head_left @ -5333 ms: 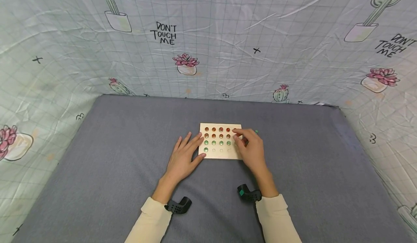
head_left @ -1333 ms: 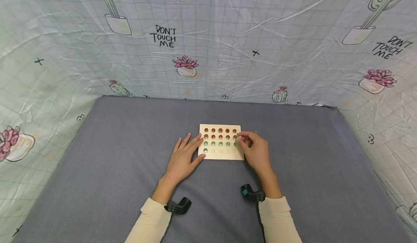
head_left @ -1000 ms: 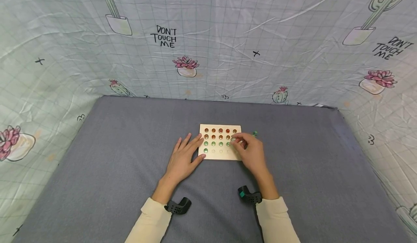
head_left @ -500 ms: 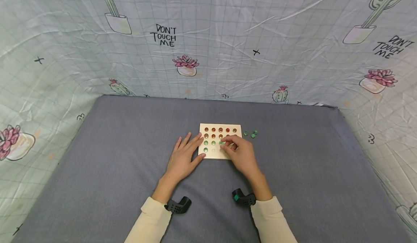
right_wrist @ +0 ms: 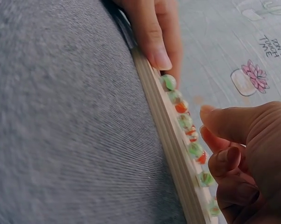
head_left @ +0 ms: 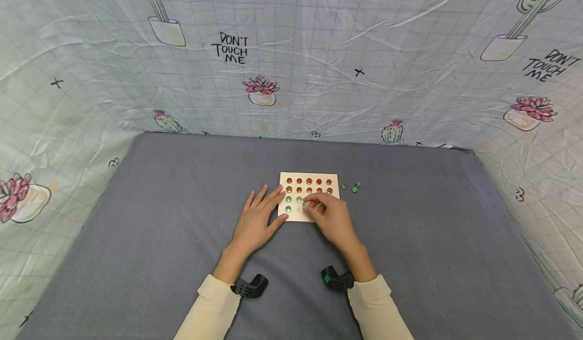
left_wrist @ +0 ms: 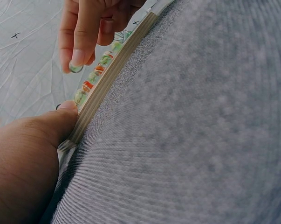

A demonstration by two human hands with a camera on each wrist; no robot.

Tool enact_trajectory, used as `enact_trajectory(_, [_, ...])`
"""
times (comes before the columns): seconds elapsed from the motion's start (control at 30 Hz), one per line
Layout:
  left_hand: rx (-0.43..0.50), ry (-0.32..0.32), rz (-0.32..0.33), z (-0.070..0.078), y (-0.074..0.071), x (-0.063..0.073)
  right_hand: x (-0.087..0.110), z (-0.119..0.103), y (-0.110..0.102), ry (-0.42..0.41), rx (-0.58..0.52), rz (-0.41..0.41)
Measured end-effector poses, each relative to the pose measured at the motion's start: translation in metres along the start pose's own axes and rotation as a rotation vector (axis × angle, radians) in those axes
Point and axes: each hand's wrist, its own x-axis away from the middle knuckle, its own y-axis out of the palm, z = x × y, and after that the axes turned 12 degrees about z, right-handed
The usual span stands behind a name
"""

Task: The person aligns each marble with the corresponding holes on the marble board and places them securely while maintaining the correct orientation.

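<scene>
On the bench (head_left: 159, 234), I monitor the board (head_left: 304, 185). The left hand (head_left: 257, 223) touches its left edge, grip apart. The right hand (head_left: 331, 218) has its grip clamped on a marble (left_wrist: 76, 68) above the board; three loose marbles (head_left: 344, 186) lie to its right.

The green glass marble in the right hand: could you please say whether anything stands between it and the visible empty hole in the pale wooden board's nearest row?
Nothing visible does. The right hand holds the marble above the board, close to that hole; the left hand rests at the board's left edge.
</scene>
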Motion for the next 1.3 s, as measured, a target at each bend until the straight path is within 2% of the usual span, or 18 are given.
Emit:
enact_trajectory(0.57, [0.004, 0.016, 0.018, 0.000, 0.001, 0.000, 0.006, -0.002, 0.013, -0.029, 0.059, -0.049])
enact_trajectory(0.8, [0.010, 0.030, 0.038, 0.000, 0.002, 0.000, 0.007, -0.003, 0.014, -0.053, 0.094, -0.047])
enact_trajectory(1.3, [0.010, 0.023, 0.036, 0.000, 0.001, 0.001, 0.008, -0.004, 0.015, -0.067, 0.126, -0.052])
